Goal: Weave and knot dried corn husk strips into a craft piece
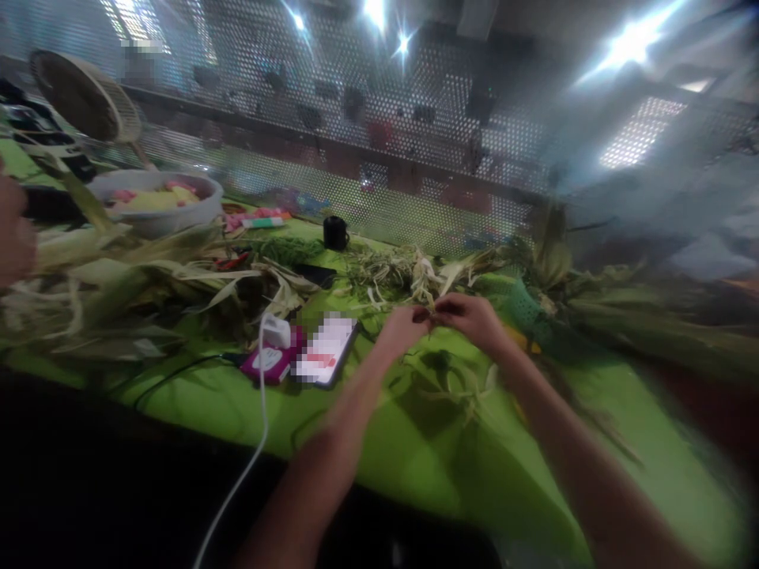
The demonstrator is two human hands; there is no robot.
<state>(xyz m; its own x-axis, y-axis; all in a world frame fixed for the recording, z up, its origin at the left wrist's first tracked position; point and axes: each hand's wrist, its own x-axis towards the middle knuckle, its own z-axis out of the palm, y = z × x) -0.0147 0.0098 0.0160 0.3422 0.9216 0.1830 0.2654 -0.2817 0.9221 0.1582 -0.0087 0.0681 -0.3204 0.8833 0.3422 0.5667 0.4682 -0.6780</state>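
Observation:
Both of my hands meet over the green table [379, 442], fingertips close together. My left hand [408, 325] is closed in a pinch, and my right hand [468, 316] pinches just beside it. Between them is a thin pale strip of dried corn husk [432, 303], partly hidden by the fingers and slightly blurred. Right behind the hands lies a heap of shredded husk strips [391, 269]. Below them on the table are loose husk strips [468, 391]. A phone [326, 352] with a lit screen lies left of my left forearm.
A purple box [269, 365] with a white charger [276, 330] and cables sits beside the phone. Large husks [136, 276] cover the left side, near another person's arm [13, 229]. Behind stand a white basin [160, 213], a fan [83, 99] and a black mug [335, 233]. A green basket [527, 308] is at right.

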